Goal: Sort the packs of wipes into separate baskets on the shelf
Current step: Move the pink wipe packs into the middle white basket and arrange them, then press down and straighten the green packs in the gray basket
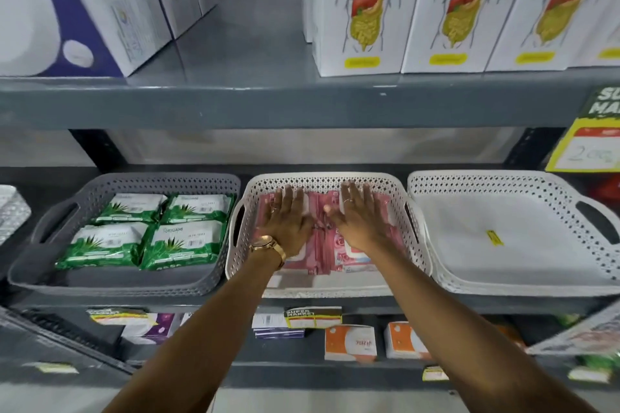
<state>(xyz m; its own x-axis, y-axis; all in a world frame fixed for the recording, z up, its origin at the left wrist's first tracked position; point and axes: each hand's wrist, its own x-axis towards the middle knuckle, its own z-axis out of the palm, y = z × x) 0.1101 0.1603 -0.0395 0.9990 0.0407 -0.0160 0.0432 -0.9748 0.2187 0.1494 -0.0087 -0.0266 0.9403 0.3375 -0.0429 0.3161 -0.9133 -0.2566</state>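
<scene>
Both hands, left hand [285, 216] and right hand [357, 216], lie flat and open, gripping nothing, directly atop the pink wipes packs [323, 245] in the middle basket [322, 179].

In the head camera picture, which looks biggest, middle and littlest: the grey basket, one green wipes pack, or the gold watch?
1. grey basket, the largest by far.
2. green wipes pack, inside that basket.
3. gold watch, the smallest, though it sits nearer the camera.

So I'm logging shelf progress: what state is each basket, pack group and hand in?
Grey basket: holds four green packs, lying flat.
Middle basket: holds pink packs.
Right basket: no packs.
Left hand: open, flat on pink packs.
Right hand: open, flat on pink packs.
</scene>
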